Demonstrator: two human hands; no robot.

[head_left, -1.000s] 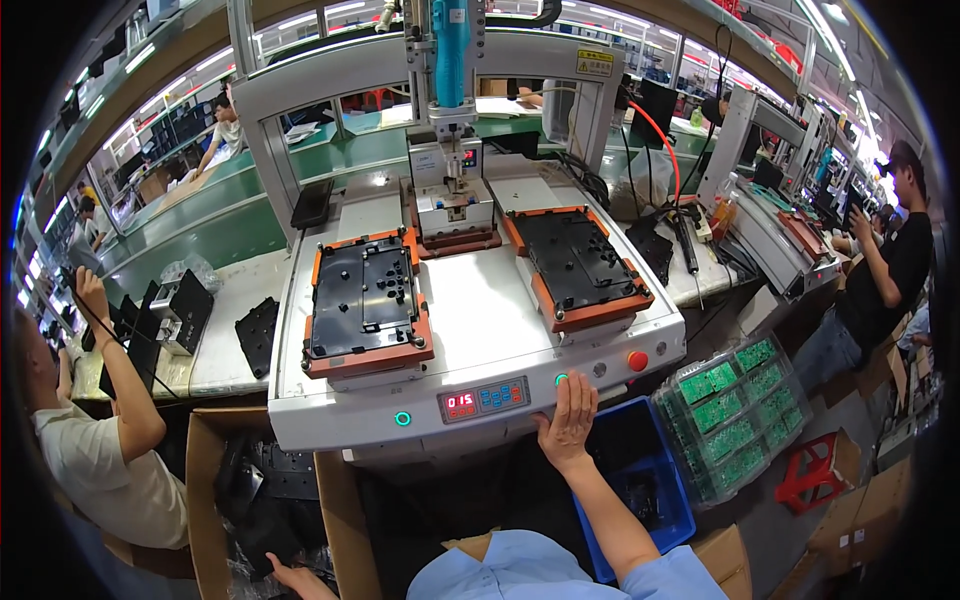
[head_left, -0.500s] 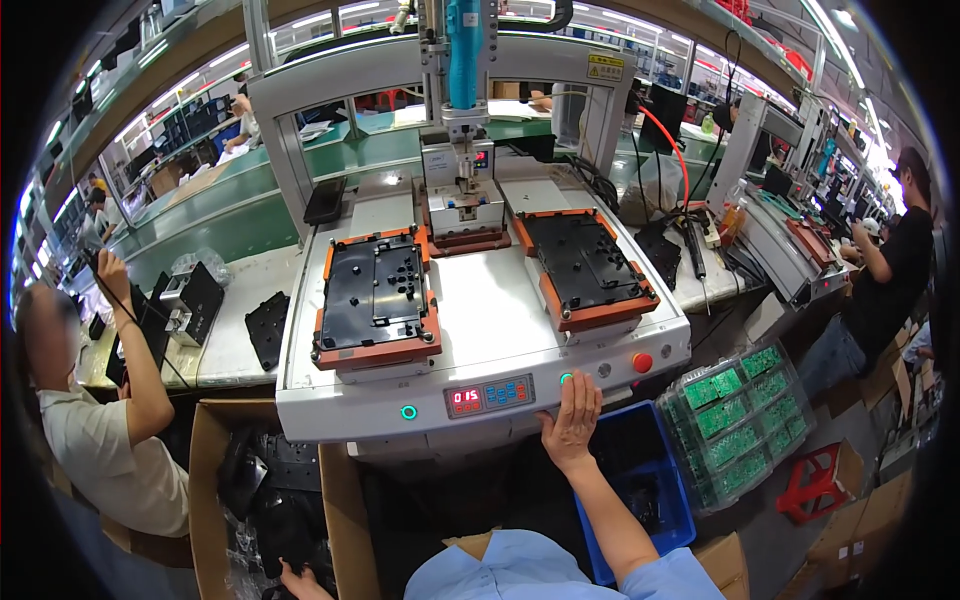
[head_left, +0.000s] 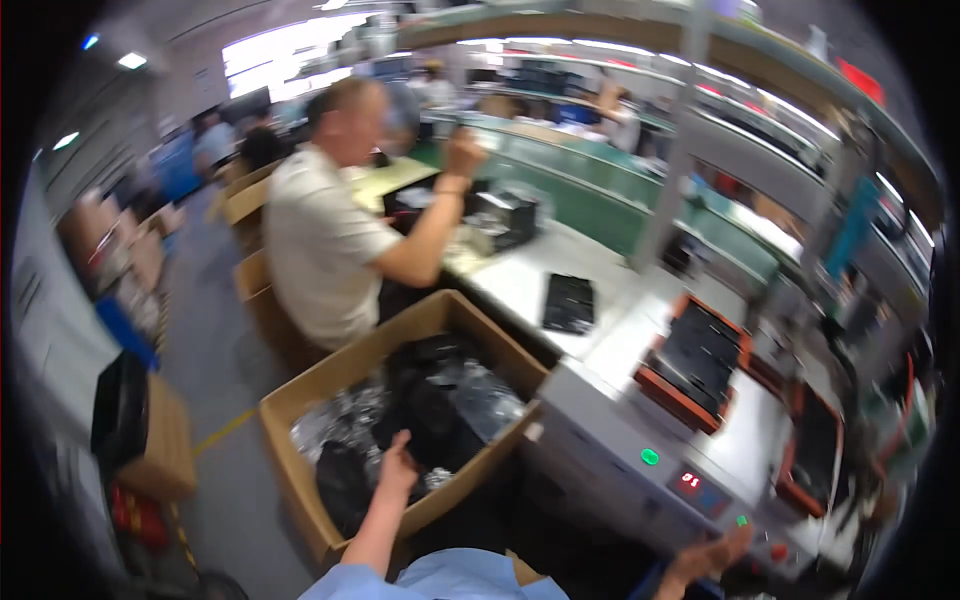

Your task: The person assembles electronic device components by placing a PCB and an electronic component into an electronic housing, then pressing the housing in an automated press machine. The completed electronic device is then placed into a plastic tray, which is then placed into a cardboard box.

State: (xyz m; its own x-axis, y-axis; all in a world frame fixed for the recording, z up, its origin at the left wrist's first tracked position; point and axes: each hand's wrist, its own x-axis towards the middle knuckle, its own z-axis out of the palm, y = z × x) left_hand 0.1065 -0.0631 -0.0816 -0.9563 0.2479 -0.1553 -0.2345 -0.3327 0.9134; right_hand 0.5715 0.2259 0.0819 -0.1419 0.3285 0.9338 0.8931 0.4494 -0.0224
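Observation:
My left hand (head_left: 397, 468) reaches into an open cardboard box (head_left: 300, 492) in front and to the left. It is at the edge of a black plastic part (head_left: 425, 418) lying among clear plastic bags; blur hides whether the fingers grip it. My right hand (head_left: 708, 560), smeared by motion, hovers by the front panel of a white machine (head_left: 615, 455), fingers stretched out and seemingly holding nothing. On the machine, an orange-red fixture (head_left: 665, 403) carries a flat black panel (head_left: 703, 350). A second fixture (head_left: 800, 492) with a black panel stands further right.
Left of the machine, another black panel (head_left: 569, 303) lies on the white worktop (head_left: 520, 268). A co-worker in a pale shirt (head_left: 320, 245) sits beyond the box with one arm raised. Cartons (head_left: 165, 440) stand across the aisle at the left.
The view has swung left toward the cardboard box. My left hand shows further inside it, over the black parts. My right hand has come off the machine's front edge.

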